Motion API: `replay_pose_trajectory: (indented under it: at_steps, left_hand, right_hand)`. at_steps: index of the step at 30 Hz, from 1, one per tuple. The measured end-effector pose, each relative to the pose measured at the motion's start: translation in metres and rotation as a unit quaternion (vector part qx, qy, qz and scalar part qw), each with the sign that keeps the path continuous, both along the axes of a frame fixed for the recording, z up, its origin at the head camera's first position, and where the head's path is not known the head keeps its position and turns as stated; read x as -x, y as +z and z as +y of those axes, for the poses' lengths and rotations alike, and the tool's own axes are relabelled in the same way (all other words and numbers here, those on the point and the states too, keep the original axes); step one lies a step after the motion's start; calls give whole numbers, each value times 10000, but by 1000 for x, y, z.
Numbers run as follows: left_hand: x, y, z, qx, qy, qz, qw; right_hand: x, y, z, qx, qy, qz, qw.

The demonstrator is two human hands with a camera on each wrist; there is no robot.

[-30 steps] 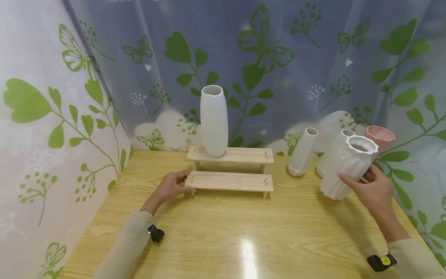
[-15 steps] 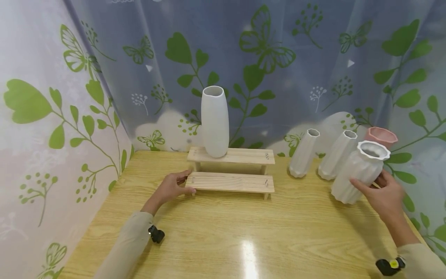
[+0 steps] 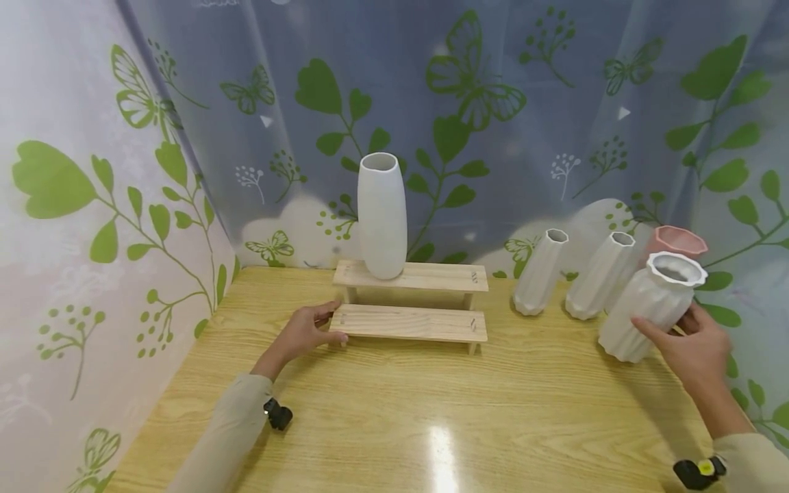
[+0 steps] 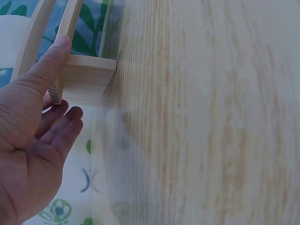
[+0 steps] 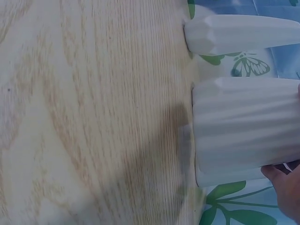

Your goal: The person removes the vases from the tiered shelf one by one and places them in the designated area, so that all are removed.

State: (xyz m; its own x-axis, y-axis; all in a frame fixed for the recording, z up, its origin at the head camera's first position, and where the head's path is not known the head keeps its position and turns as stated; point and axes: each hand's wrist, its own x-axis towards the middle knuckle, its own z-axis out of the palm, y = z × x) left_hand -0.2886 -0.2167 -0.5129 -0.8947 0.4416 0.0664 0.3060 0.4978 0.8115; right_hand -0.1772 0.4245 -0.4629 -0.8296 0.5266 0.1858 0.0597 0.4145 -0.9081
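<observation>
My left hand [image 3: 302, 334] pinches the left end of the lower board of a two-step wooden stand [image 3: 407, 322]. In the left wrist view, the thumb lies along the board's edge and the fingertips [image 4: 75, 115] are behind its end. At the right, my right hand [image 3: 699, 349] grips a wide, white ribbed vase [image 3: 644, 315] with a scalloped rim. That vase leans a little in the head view, and its base seems at table level. Only part of the right hand [image 5: 288, 190] shows in the right wrist view, beside the ribbed vase wall [image 5: 243, 126].
A tall, smooth white vase [image 3: 383, 219] stands on the stand's upper board [image 3: 444, 276]. Two slim white faceted vases [image 3: 536, 277] stand at the back right. Behind the wide vase a pink vase [image 3: 678, 241] is partly hidden. Patterned curtains border the wooden table [image 3: 370, 418].
My right hand has moved the wide ribbed vase to the right, uncovering the second slim vase. My left hand and the stand keep their places.
</observation>
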Motion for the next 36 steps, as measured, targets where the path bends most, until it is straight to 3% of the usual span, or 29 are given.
replay_pose_trajectory:
  at_steps: [21, 28, 36]
  left_hand:
    - [0, -1, -1, 77, 5, 16, 10000]
    - [0, 0, -1, 89, 22, -19, 10000]
    - [0, 1, 0, 89, 55, -95, 9999]
  right_hand:
    - [4, -10, 8, 191, -104, -237, 9995]
    - [5, -14, 11, 143, -174, -168, 9996]
    - [0, -17, 15, 62, 20, -16, 10000]
